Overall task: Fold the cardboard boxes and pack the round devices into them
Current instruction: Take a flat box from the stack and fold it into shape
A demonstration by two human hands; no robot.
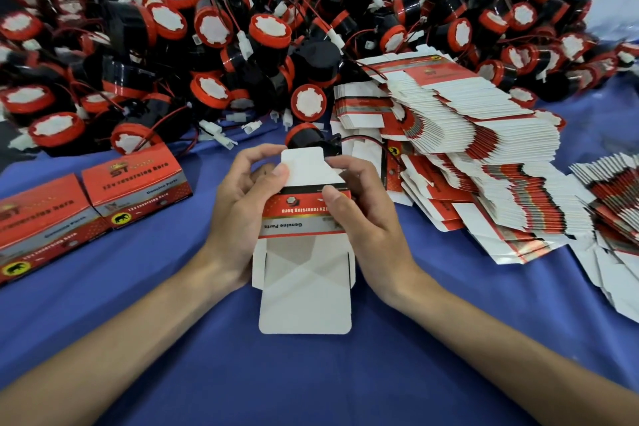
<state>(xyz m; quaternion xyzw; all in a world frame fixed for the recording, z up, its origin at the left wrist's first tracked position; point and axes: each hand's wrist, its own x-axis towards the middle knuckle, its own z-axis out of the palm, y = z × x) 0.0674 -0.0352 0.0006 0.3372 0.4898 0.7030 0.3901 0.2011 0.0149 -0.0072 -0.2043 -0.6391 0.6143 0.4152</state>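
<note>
A red, grey and white cardboard box (304, 218) is held between both hands at the middle of the blue cloth. My left hand (238, 214) grips its left side, thumb on the upper white flap. My right hand (363, 218) grips its right side, thumb on the red printed panel. The long white lower flap lies open toward me. A huge heap of round black-and-red devices (269, 31) with red wires and white plugs fills the back. One such device (304, 138) lies just behind the held box.
Two folded red boxes (138, 183) (38, 218) stand at the left. Stacks of flat unfolded boxes (484, 149) fan out on the right, with more flat boxes (608, 190) at the far right edge. Blue cloth (311, 373) covers the table.
</note>
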